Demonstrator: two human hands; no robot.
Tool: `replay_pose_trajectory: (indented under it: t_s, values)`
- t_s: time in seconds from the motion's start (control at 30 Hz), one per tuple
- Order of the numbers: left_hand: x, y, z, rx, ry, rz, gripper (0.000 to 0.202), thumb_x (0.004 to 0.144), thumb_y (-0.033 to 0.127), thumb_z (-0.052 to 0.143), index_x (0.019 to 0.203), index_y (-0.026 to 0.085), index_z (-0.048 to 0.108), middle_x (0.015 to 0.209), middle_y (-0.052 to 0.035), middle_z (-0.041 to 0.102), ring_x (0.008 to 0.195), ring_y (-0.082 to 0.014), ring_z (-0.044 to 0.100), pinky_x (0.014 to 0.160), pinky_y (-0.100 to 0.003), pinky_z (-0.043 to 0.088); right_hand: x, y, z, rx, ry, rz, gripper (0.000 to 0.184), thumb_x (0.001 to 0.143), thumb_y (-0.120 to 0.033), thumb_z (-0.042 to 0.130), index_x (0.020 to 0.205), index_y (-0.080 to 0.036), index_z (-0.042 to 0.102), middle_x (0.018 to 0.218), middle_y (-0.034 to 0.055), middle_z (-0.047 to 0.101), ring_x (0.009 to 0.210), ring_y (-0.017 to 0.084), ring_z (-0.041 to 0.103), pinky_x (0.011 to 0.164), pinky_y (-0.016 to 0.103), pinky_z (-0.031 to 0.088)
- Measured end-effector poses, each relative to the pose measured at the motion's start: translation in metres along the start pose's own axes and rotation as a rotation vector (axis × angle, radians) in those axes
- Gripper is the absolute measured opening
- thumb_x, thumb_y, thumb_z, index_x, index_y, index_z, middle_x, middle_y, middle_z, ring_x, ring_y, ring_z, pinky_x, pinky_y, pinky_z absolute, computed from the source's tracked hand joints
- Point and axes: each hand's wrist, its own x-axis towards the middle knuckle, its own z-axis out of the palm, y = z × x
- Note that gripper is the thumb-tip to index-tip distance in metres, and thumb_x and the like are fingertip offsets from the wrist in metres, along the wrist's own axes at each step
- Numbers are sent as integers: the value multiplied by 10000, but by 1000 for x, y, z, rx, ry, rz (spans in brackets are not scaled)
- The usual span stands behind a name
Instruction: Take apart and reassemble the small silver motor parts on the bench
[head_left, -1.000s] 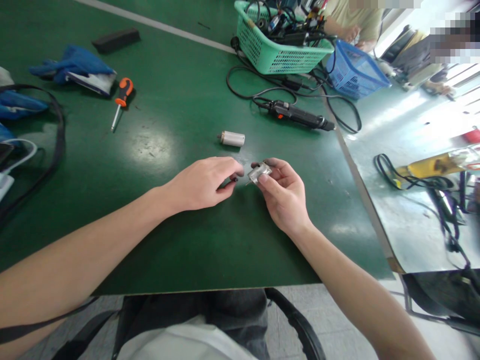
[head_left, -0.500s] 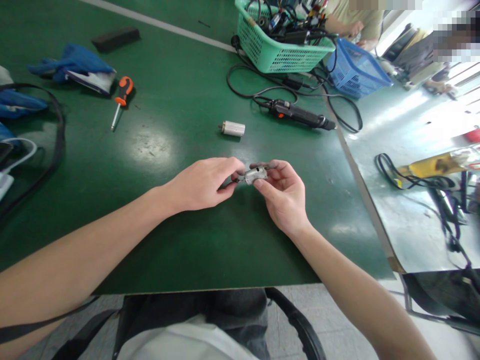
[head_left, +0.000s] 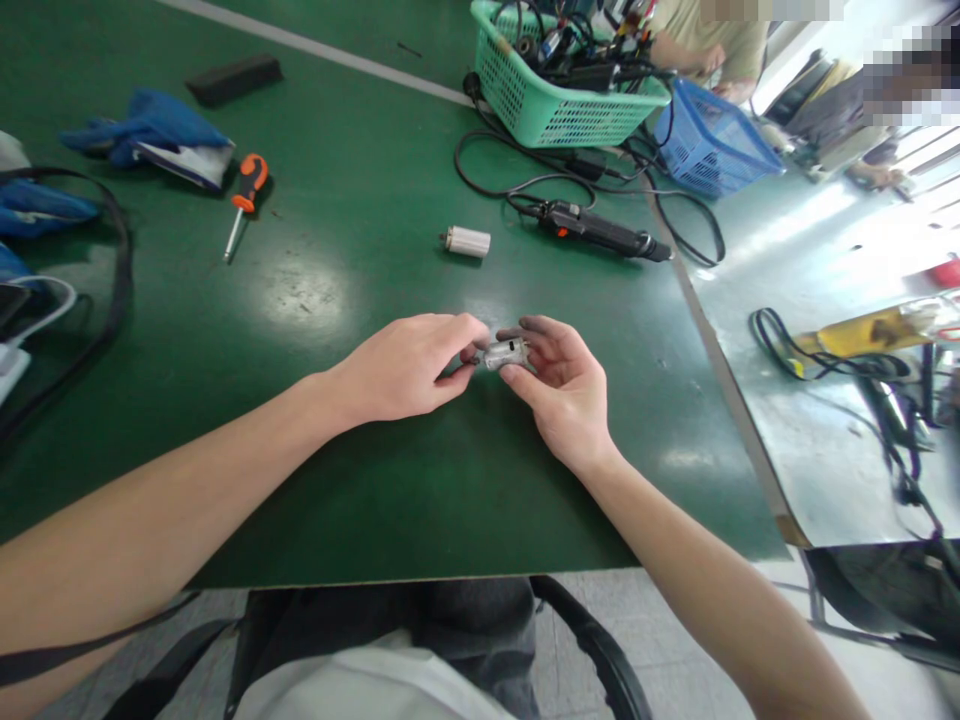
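Above the green tabletop, a small silver electric motor (head_left: pixel 505 354) lies level between my two hands, a dark slot showing on its side. My left hand (head_left: pixel 405 366) pinches its left end, where a dark tip is partly hidden by the fingertips. My right hand (head_left: pixel 568 388) has its thumb on the near side of the metal body and its darkened fingers behind it. Beyond my hands, a similar silver motor (head_left: pixel 469 242) rests on its side on the table.
A black electric screwdriver (head_left: pixel 596 230) with its cord lies at the back right. Behind it stand a green basket (head_left: pixel 570 113) of cables and a blue basket (head_left: pixel 716 140). An orange-handled screwdriver (head_left: pixel 246 200), blue gloves (head_left: pixel 157 135) and a black block (head_left: pixel 235 80) lie left.
The motor has shifted slightly left and turned a little, and its right end now shows. My right hand has moved slightly left with its fingers looser; my left hand has hardly moved.
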Motion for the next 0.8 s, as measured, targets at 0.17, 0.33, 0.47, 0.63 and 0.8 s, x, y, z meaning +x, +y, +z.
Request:
replay_pose_trajectory:
  t_s: [0.17,0.33,0.47,0.63,0.8]
  values:
    - [-1,-3,1,5,6,-7,217,899,207,597,1111,196,549,916,-8,687,746,-138,630,683,-262,443,1,-3,-1,-97,14,51,303,793,-271,803,1064,-238,672,1097,37,743,1003,192,713,958,382,581]
    - [-1,-6,2,18,28,-6,220,896,201,611,1107,197,547,921,-7,687,759,-137,633,681,-258,440,0,-6,-1,-139,32,122,310,749,-316,841,1002,-220,690,994,30,750,902,185,721,838,344,605]
    - [-1,-7,1,30,27,6,213,907,200,604,1111,196,547,954,-17,688,801,-147,641,690,-263,439,0,-7,-1,-168,12,139,286,752,-321,842,982,-217,707,935,18,750,854,175,721,796,323,606]
    - [-1,-7,-1,42,12,50,202,919,180,592,1118,195,556,986,-24,679,835,-152,638,695,-264,433,1,-6,-3,-159,14,149,333,742,-349,852,1007,-216,703,940,21,756,842,177,732,823,340,618]
    - [-1,-7,-1,52,12,71,186,937,177,577,1121,201,574,975,-22,663,853,-156,634,708,-266,434,1,-7,-3,-186,5,173,343,754,-397,838,1002,-203,701,900,27,755,741,168,727,735,328,626]
